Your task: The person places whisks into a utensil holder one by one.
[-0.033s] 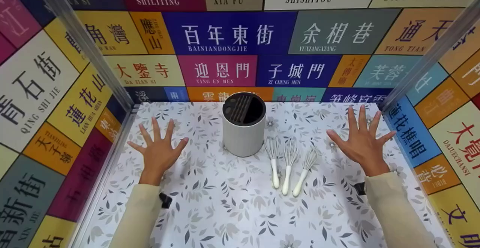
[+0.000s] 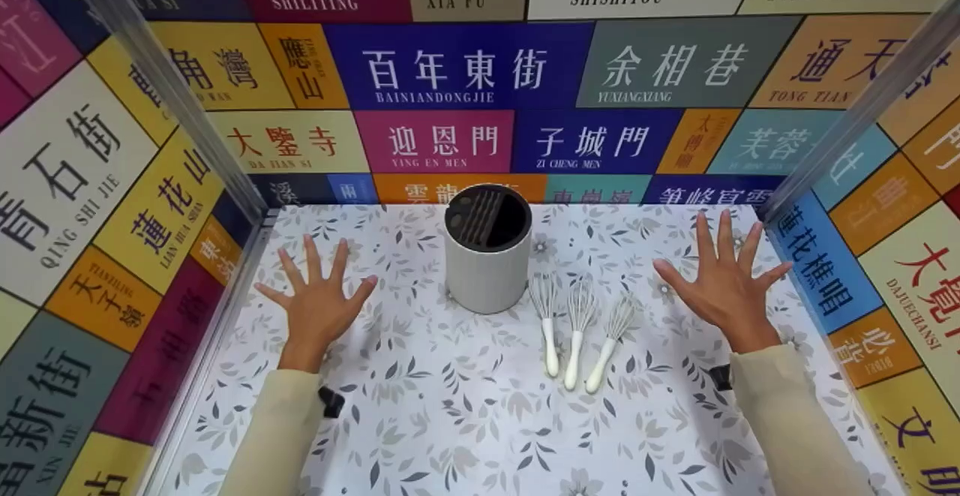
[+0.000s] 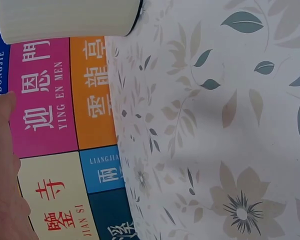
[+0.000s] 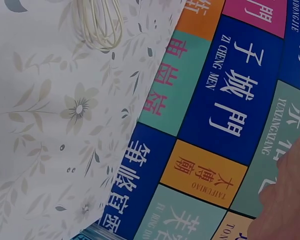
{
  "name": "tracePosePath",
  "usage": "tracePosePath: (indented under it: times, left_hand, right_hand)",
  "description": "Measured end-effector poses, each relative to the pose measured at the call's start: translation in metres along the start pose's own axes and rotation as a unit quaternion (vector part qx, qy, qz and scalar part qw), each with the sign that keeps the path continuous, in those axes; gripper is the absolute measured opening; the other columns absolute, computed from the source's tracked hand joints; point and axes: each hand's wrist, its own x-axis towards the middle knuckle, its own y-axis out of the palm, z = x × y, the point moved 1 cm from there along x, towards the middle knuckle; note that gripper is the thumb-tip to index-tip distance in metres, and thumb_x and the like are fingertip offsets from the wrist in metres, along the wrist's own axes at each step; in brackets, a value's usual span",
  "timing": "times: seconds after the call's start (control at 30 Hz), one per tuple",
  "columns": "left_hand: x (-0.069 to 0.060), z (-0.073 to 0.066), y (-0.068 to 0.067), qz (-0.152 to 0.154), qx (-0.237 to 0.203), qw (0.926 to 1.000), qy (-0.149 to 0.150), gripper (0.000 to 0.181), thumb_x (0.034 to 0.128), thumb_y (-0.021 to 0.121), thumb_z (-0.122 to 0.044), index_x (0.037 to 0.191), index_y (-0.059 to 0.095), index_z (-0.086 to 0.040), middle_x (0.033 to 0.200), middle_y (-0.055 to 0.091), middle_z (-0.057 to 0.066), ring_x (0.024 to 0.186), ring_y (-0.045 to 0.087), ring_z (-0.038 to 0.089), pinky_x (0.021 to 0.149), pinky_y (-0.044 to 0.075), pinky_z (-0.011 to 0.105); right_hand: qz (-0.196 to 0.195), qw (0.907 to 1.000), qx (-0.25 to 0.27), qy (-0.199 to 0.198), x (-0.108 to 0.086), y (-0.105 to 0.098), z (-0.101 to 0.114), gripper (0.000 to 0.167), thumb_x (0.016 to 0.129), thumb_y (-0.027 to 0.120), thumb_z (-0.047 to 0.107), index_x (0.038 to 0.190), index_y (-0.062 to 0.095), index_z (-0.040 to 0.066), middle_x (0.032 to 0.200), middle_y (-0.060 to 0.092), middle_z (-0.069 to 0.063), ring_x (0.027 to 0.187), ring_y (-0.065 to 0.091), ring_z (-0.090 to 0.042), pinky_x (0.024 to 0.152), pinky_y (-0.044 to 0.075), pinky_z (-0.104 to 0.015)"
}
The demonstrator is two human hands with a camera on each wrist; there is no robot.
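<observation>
My left hand (image 2: 319, 305) is spread at the left of the table, fingers straight and apart, holding nothing. On the right side my right hand (image 2: 727, 286) is spread the same way, also holding nothing. Between them stands a white cylindrical utensil holder (image 2: 487, 278) with a black slotted top. To its front right lie three whisks with wire heads and white handles: a left whisk (image 2: 550, 346), a middle whisk (image 2: 574, 353) and a right whisk (image 2: 602, 361). The right whisk is the closest to my right hand. One wire whisk head (image 4: 104, 25) shows in the right wrist view.
The table (image 2: 465, 436) has a white cover with a leaf and flower print. Panels with coloured name signs (image 2: 465, 68) enclose it at the back and both sides. Clear corner posts (image 2: 202, 121) rise at the back left and back right.
</observation>
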Motion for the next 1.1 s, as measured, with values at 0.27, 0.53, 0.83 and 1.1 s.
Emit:
tracePosePath:
  times: [0.27, 0.53, 0.83, 1.1]
  left_hand:
    - [-0.002, -0.008, 0.003, -0.001, -0.005, 1.0000, 0.005, 0.093, 0.0895, 0.035, -0.085, 0.164, 0.004, -0.038, 0.170, -0.019, 0.011, 0.149, -0.027, 0.054, 0.092, -0.032, 0.078]
    - [-0.010, -0.023, 0.013, 0.010, -0.029, 0.9995, -0.004, 0.091, 0.0924, 0.033, -0.082, 0.165, 0.013, -0.031, 0.172, -0.007, 0.016, 0.152, -0.021, 0.051, 0.097, -0.026, 0.081]
    - [-0.016, -0.057, 0.020, 0.019, -0.128, 0.9916, -0.001, 0.078, 0.1004, 0.028, -0.072, 0.164, 0.022, -0.029, 0.170, 0.016, 0.018, 0.156, 0.006, 0.048, 0.109, 0.003, 0.083]
    - [-0.014, -0.095, 0.015, -0.025, -0.303, 0.9524, 0.017, 0.058, 0.1071, 0.046, -0.045, 0.158, 0.040, -0.017, 0.137, 0.047, 0.022, 0.125, 0.052, 0.039, 0.105, 0.041, 0.056]
  right_hand:
    - [0.007, 0.9999, 0.006, 0.006, -0.004, 0.001, -0.004, 0.106, 0.087, 0.041, 0.085, 0.163, -0.012, 0.033, 0.166, -0.031, -0.001, 0.147, -0.037, -0.043, 0.089, -0.029, -0.082]
    - [0.029, 0.9985, 0.044, 0.018, -0.023, 0.013, -0.009, 0.105, 0.090, 0.042, 0.082, 0.163, -0.013, 0.031, 0.169, -0.024, -0.005, 0.150, -0.027, -0.049, 0.093, -0.018, -0.088]
    - [0.042, 0.9936, 0.102, 0.023, -0.041, 0.027, -0.012, 0.103, 0.095, 0.043, 0.075, 0.164, -0.012, 0.024, 0.170, 0.006, -0.024, 0.150, 0.011, -0.058, 0.104, 0.014, -0.084]
    - [0.073, 0.9867, 0.140, 0.036, -0.055, 0.050, -0.006, 0.099, 0.097, 0.036, 0.074, 0.164, -0.013, 0.020, 0.150, 0.046, -0.033, 0.121, 0.053, -0.058, 0.089, 0.041, -0.072]
